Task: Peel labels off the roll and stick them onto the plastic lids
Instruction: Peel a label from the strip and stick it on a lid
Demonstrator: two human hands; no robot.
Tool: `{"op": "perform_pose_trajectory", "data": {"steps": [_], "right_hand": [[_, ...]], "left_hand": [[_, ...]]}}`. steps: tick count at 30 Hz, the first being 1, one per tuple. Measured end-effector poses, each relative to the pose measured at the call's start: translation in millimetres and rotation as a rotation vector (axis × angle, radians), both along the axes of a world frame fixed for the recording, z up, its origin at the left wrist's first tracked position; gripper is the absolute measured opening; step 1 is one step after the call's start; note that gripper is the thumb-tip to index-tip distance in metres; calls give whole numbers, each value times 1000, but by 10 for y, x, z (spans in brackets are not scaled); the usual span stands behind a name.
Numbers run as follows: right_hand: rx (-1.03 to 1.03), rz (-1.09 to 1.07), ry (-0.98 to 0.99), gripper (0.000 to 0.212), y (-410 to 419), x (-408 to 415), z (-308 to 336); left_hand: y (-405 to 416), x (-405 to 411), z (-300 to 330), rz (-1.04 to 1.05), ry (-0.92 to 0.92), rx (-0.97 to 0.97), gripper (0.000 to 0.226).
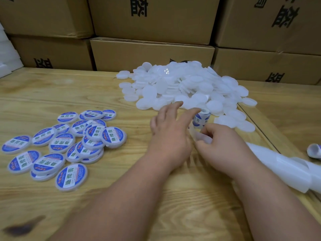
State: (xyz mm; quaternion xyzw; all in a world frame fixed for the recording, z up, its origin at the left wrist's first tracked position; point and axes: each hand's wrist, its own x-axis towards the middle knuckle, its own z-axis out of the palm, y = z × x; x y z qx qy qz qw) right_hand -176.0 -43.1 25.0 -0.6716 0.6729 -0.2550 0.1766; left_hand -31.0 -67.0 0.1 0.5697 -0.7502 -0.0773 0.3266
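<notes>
A heap of plain white plastic lids (pixel 187 87) lies at the middle back of the wooden table (pixel 52 94). Several lids bearing blue-and-white labels (pixel 69 141) are scattered at the left. A small label roll (pixel 201 118) stands just in front of the heap. My left hand (pixel 171 136) hovers beside the roll with its fingers stretched forward, fingertips near the roll's top. My right hand (pixel 220 145) pinches the white backing strip (pixel 203 138) that runs from the roll. The used backing (pixel 286 169) trails off to the right.
Stacked cardboard boxes (pixel 152 54) wall off the back of the table. A second small roll piece (pixel 314 151) lies at the far right edge. White foam (pixel 8 56) shows at the far left. A dark stain (pixel 22 226) marks the near-left tabletop.
</notes>
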Motion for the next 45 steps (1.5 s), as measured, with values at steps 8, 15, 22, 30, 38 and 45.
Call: {"op": "perform_pose_trajectory", "data": {"steps": [8,15,22,30,38,45], "right_hand": [[202,-63,64,14,38,-207,151],[276,-324,66,13,36,-709,302],[386,-439,138,14,48,-1066,355],[126,-302,163,43,20,-733,279],[-214,-116,133,40,-132,-236,78],[-181,-24,120,10,-205,-141,-13]], "left_hand": [[-393,-168,-98,-58,-46,54,79],[-577,-236,-154,20,-28,15,63],[-704,-241,-193,83,-50,15,58],[-855,-115,-169,286,-6,51,62],[-1083,2,-134,463,-50,299,81],[-1075,23,-139,536,-48,192,64]]}}
